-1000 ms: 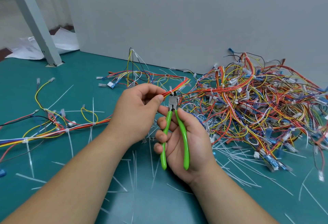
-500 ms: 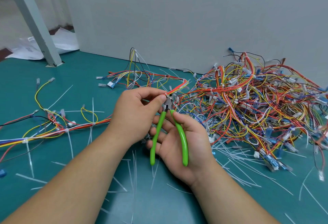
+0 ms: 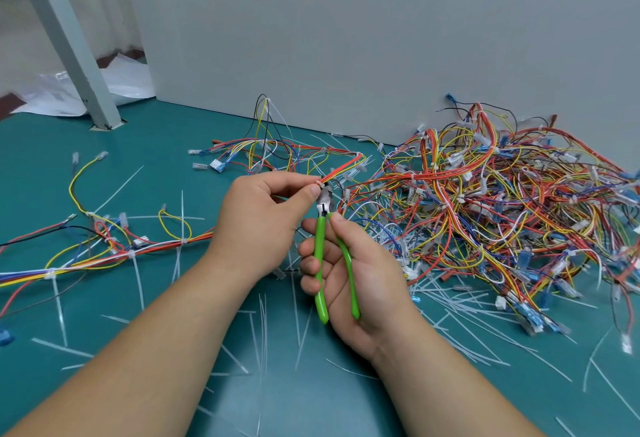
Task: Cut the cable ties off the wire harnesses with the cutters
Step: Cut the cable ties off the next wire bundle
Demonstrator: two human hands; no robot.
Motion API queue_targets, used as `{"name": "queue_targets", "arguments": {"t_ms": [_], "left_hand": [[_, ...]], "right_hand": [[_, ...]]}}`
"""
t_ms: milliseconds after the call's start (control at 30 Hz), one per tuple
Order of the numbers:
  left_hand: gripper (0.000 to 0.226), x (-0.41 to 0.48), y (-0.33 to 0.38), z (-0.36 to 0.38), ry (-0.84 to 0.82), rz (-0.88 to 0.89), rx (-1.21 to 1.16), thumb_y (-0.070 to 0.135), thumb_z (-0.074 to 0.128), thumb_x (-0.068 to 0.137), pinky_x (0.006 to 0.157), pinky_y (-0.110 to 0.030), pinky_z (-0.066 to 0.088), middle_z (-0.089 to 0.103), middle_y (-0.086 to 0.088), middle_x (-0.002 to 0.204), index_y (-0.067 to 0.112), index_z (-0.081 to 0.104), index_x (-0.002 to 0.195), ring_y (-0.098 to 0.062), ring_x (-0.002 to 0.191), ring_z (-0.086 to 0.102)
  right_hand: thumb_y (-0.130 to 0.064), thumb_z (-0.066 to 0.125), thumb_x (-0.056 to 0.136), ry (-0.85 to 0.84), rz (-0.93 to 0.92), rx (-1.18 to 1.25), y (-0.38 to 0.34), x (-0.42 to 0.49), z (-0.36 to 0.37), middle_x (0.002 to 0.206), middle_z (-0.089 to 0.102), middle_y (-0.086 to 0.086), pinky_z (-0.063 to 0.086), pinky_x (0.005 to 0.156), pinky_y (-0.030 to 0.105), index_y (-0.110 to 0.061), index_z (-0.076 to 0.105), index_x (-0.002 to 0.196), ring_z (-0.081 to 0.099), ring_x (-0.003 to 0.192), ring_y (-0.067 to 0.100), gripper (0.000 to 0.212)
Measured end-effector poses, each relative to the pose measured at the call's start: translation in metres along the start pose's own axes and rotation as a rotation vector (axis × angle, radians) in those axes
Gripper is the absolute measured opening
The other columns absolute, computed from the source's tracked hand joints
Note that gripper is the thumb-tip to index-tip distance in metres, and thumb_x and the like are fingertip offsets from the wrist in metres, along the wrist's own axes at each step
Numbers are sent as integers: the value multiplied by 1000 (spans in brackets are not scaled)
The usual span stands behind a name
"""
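Two hands meet over the teal table (image 3: pixel 41 166) — left hand (image 3: pixel 258 218) pinching a wire harness (image 3: pixel 341 168) between thumb and forefinger, right hand (image 3: pixel 360 284) curled round the green cutters (image 3: pixel 320 263), their nose at the harness by the pinch.

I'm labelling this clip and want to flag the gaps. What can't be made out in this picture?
Head view: what the blades of the cutters are biting; the thumb of the left hand covers that spot.
Head view: the left end of the held harness, cut off by the frame's left edge.
Head view: the lower layers of the harness pile, buried under the top wires.
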State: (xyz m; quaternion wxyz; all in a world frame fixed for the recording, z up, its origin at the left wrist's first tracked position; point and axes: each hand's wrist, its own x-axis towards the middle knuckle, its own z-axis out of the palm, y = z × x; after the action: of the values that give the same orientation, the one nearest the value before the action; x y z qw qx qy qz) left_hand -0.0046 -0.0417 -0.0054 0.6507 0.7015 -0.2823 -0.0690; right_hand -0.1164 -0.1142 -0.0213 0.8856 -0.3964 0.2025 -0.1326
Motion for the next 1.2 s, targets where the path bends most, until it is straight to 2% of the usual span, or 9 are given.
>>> {"name": "queue_targets", "arguments": {"t_ms": [133, 233, 400, 500, 600, 800, 967, 1200], "left_hand": [[11, 0, -3, 2, -9, -18, 19, 22, 75, 89, 73, -33, 59, 76, 10, 75, 32, 79, 85, -15, 72, 73], [10, -1, -4, 3, -4, -12, 35, 24, 76, 89, 69, -29, 55, 74, 10, 69, 32, 78, 84, -13, 71, 73], [10, -1, -5, 2, 17, -13, 27, 22, 76, 89, 65, -26, 55, 75, 7, 71, 29, 78, 82, -15, 68, 73], [8, 0, -5, 3, 57, -24, -12, 21, 76, 89, 63, -26, 54, 75, 7, 73, 26, 78, 83, -15, 64, 72], [6, 3, -6, 1, 109, -22, -48, 22, 76, 89, 54, -21, 49, 71, 8, 68, 25, 77, 84, -10, 53, 63], [10, 6, -9, 2, 173, -82, -110, 25, 68, 94, 46, -19, 42, 62, 9, 62, 24, 71, 85, -10, 50, 51], [8, 6, -11, 6, 126, -134, -138, 28, 69, 94, 54, -28, 40, 56, 14, 56, 22, 68, 88, -6, 49, 47], [10, 4, -11, 4, 82, -75, -38, 28, 66, 96, 59, -25, 42, 59, 14, 60, 23, 69, 88, -5, 54, 50]], "right_hand": [[-40, 68, 81, 5, -12, -15, 0, 2, 0, 71, 61, 8, 38, 44, 24, -3, 69, 106, 52, 52, 14, 44], [-39, 68, 82, 3, -21, -15, 0, 1, 0, 70, 61, 8, 39, 44, 24, -4, 68, 106, 52, 51, 14, 43], [-35, 65, 93, 14, 1, 5, 2, 1, -1, 74, 63, 8, 39, 45, 23, -5, 72, 105, 52, 53, 13, 33], [-38, 68, 87, 0, -4, 3, 3, 1, 0, 74, 62, 7, 40, 45, 24, -6, 76, 104, 52, 54, 13, 37], [-39, 68, 82, -1, -5, 14, 3, 1, 0, 73, 62, 8, 40, 45, 25, -2, 70, 113, 52, 54, 14, 49], [-39, 67, 82, -40, -18, 24, 2, -1, -1, 73, 61, 8, 40, 46, 24, -5, 69, 107, 52, 54, 14, 42], [-37, 63, 89, -131, -66, 80, 2, -4, 0, 75, 62, 8, 40, 47, 24, -5, 70, 110, 53, 55, 13, 39], [-42, 60, 91, -252, -117, 205, -3, -5, -3, 78, 65, 6, 46, 52, 24, -10, 75, 108, 56, 59, 12, 39]]}}
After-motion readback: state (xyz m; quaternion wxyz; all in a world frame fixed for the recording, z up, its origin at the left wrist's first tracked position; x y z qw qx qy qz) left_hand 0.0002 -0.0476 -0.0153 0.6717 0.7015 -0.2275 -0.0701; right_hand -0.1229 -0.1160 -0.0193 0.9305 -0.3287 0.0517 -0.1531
